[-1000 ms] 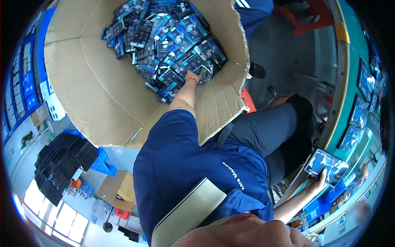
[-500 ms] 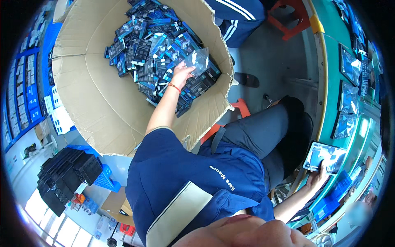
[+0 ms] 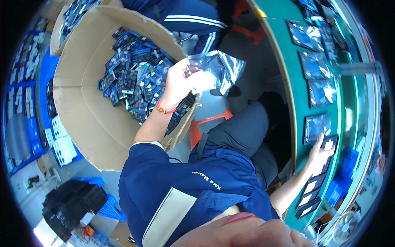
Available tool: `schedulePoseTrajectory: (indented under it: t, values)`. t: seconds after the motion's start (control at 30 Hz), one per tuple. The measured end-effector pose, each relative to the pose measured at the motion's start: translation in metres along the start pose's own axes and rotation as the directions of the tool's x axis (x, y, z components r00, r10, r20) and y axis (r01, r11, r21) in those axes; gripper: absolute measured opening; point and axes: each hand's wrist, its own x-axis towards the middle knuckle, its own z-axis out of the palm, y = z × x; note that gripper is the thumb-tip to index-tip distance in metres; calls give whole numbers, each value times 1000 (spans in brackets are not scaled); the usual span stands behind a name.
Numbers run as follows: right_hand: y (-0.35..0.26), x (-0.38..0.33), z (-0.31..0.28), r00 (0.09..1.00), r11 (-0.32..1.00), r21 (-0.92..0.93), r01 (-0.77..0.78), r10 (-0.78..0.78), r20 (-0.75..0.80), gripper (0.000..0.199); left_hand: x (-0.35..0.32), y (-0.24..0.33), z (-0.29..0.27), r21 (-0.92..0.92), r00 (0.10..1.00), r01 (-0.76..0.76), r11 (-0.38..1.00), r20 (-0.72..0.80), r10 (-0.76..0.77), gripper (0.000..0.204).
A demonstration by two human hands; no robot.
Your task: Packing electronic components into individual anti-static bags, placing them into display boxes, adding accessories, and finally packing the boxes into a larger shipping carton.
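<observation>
My left hand (image 3: 177, 82), with a red beaded bracelet at the wrist, is raised over the rim of a large cardboard carton. Its fingers pinch a clear plastic bag (image 3: 230, 68) that catches bright light. Inside the carton (image 3: 84, 111) lies a heap of small black-and-blue packages (image 3: 133, 78). At the green table my right hand (image 3: 319, 157) has its fingers closed on a flat black box (image 3: 334, 141) with a white patch. Just beyond that hand lies a bagged black box (image 3: 316, 128), close to the fingertips.
More bagged boxes (image 3: 314, 64) form a row along the green table (image 3: 273, 33). Several black boxes (image 3: 310, 197) with white patches line its near part. A person in dark striped trousers (image 3: 193, 20) sits beyond the carton. An orange stool (image 3: 212, 121) stands beside my leg.
My left hand has come up out of the carton with the clear bag. The bagged box that was at my right hand now lies on the table; that hand has moved to another black box.
</observation>
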Motion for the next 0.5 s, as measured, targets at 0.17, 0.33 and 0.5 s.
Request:
schedulePoseTrajectory:
  t: [0.17,0.33,0.5]
  values:
    - [-34,-38,-69,872,568,770,-291,-174,458,43,-25,17,68,73,954,10,997,297,-32,10]
    - [-50,-100,-87,400,408,660,-630,-558,727,48,-54,7,121,143,724,32,989,679,-122,6]
    - [12,-131,-71,495,299,619,-726,-399,772,9,-68,-8,167,190,551,104,976,806,-216,3]
